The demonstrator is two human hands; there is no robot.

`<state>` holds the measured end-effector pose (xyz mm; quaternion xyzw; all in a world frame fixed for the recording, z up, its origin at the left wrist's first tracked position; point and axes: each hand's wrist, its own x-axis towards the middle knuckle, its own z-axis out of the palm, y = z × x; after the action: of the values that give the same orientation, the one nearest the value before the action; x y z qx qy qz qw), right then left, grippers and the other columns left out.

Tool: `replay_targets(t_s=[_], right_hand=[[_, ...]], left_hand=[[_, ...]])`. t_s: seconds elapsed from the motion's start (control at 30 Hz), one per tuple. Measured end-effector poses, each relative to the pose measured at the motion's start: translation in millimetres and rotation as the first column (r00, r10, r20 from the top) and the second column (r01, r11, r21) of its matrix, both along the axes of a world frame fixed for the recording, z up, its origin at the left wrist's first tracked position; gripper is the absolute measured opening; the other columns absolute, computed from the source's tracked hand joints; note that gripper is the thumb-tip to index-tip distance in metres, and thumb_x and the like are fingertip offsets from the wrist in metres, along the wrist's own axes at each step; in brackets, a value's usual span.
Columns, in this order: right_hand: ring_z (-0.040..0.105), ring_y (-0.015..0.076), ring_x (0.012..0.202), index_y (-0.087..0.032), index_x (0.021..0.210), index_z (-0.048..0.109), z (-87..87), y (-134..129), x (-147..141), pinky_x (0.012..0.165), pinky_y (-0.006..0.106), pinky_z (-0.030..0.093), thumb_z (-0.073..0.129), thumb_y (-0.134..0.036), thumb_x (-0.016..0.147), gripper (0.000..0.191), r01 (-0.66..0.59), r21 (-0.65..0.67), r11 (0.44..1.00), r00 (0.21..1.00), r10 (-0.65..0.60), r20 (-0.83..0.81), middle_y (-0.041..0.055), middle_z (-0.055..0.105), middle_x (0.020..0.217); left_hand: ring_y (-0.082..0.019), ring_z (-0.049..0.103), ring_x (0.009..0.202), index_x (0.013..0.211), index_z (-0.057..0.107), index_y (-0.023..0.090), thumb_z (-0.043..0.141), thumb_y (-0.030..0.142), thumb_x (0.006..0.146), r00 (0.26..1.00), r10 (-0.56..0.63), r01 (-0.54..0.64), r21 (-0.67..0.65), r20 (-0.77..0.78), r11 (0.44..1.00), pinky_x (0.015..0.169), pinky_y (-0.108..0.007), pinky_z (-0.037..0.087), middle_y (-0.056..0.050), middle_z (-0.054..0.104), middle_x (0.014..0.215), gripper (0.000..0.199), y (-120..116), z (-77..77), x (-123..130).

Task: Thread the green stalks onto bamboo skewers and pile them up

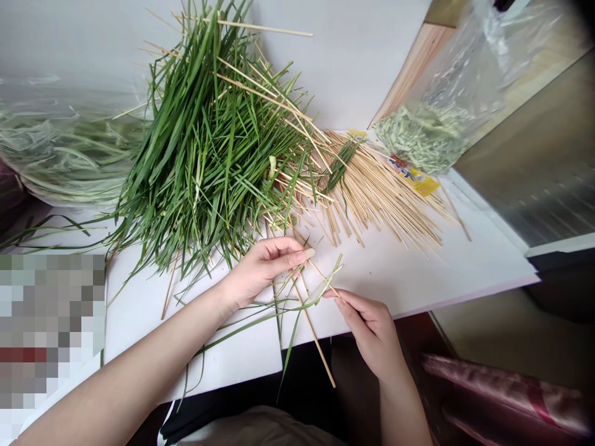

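Note:
My left hand (274,263), near the table's front edge, pinches green leaf strands and the upper end of a thin wooden stick. To its right, my right hand (362,322) pinches the lower end of that short stick (321,272) between thumb and forefinger. A pale green strand (325,286) loops around beside it. A longer wooden stick (316,341) slants down from under my left hand past the table edge. Long green leaves (242,325) trail to the left below my hands. Behind them lies a big heap of green leaves (218,142) with sticks in it.
Many wooden sticks (385,186) lie fanned out on the white table (418,279). A clear bag of pale green pieces (423,136) stands at the back right, beside a yellow packet (418,181). Another clear bag (69,155) of greens lies left. A pinkish cloth (502,390) is low right.

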<state>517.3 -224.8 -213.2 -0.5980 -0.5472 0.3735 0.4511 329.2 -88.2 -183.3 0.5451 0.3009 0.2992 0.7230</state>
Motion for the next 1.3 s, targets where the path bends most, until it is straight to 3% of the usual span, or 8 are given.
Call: replay_targets(t_s=[0.13,0.27,0.5,0.73,1.0,1.3], right_hand=[[0.067,0.0326,0.097,-0.019,0.109,0.079,0.5,0,0,0.079,0.035,0.055,0.054,-0.033,0.102,0.029,-0.008,-0.003,1.0,1.0,0.008,0.007,0.0026,0.064,0.066],[0.066,0.0325,0.101,-0.019,0.109,0.078,1.2,0,0,0.085,0.037,0.053,0.053,-0.032,0.103,0.028,-0.019,-0.013,1.0,1.0,0.019,-0.006,0.0034,0.067,0.074],[0.065,0.0352,0.104,-0.019,0.109,0.077,2.3,0,0,0.088,0.041,0.052,0.053,-0.034,0.103,0.03,-0.022,-0.036,0.999,1.0,0.022,-0.013,0.0037,0.065,0.07],[0.065,0.0343,0.102,-0.019,0.109,0.078,1.7,1,1,0.085,0.039,0.054,0.053,-0.034,0.103,0.03,-0.025,-0.027,0.999,1.0,0.025,-0.005,0.0041,0.067,0.074],[0.068,0.0312,0.087,-0.02,0.108,0.079,1.3,0,1,0.075,0.036,0.056,0.053,-0.034,0.102,0.03,-0.016,-0.01,1.0,1.0,0.017,0.024,0.0027,0.065,0.068],[0.066,0.0351,0.1,-0.021,0.111,0.078,-3.9,0,4,0.079,0.039,0.055,0.052,-0.035,0.103,0.031,-0.036,-0.005,0.999,0.999,0.036,0.01,0.0039,0.064,0.068]], left_hand=[[-0.01,0.047,0.063,0.073,0.066,0.014,0.07,0.032,0.087,0.999,-0.002,0.008,0.149,-0.04,0.989,0.063,-0.024,0.036,0.002,0.056,0.067,0.023,1,4.6,-3],[-0.012,0.048,0.066,0.077,0.065,0.015,0.068,0.034,0.089,0.995,0.01,0.022,0.299,-0.103,0.954,0.064,-0.025,0.038,0.001,0.057,0.07,0.023,1,9.6,-6],[-0.015,0.057,0.072,0.08,0.066,0.017,0.063,0.033,0.092,0.968,0.098,0.056,0.581,-0.232,0.812,0.07,-0.026,0.043,-0.002,0.064,0.076,0.021,0,15.8,-9],[-0.015,0.059,0.072,0.081,0.067,0.017,0.061,0.031,0.094,0.962,0.134,0.066,0.679,-0.238,0.731,0.071,-0.026,0.045,-0.003,0.066,0.077,0.02,0,16.9,-9],[-0.015,0.059,0.072,0.082,0.067,0.017,0.062,0.031,0.093,0.965,0.116,0.078,0.683,-0.234,0.726,0.069,-0.026,0.044,-0.003,0.066,0.077,0.019,0,17.5,-9],[-0.014,0.056,0.07,0.081,0.069,0.016,0.065,0.033,0.091,0.973,0.078,0.052,0.538,-0.216,0.842,0.065,-0.024,0.042,-0.001,0.064,0.075,0.02,-2,14.1,-7]])
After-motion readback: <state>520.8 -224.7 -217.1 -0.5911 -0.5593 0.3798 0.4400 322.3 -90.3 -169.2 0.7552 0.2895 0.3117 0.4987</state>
